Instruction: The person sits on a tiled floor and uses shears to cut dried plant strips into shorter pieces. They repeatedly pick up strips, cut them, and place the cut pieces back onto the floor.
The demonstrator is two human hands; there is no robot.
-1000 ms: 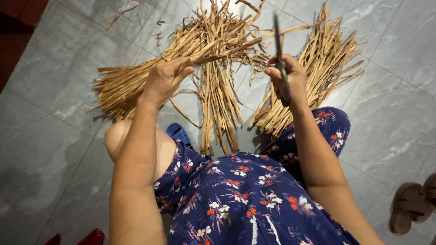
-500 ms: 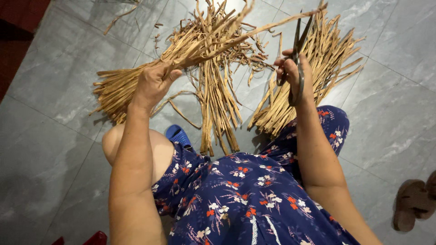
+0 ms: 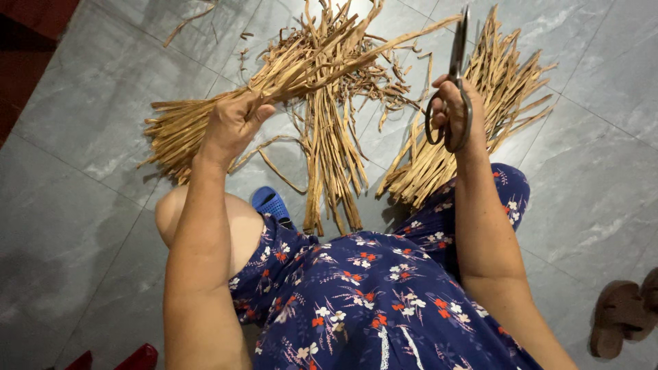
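1. Blue floral dress (image 3: 370,301) covers the lap; a blue sandal (image 3: 273,204) shows beside the left knee.
2. Left hand (image 3: 233,127) – fist closed around a bundle of dry straw strips (image 3: 322,55), lifted off the grey tile floor (image 3: 82,137).
3. Right hand (image 3: 452,109) – fingers through the handles of scissors (image 3: 456,75), blades up, closed.
4. Loose strip piles (image 3: 480,116) lie beyond.

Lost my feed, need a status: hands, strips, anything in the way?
Left hand gripping bundle of dried strips, raised. Right hand holding scissors, blades pointing up. Loose strip piles on floor beneath; nothing between scissors and bundle.
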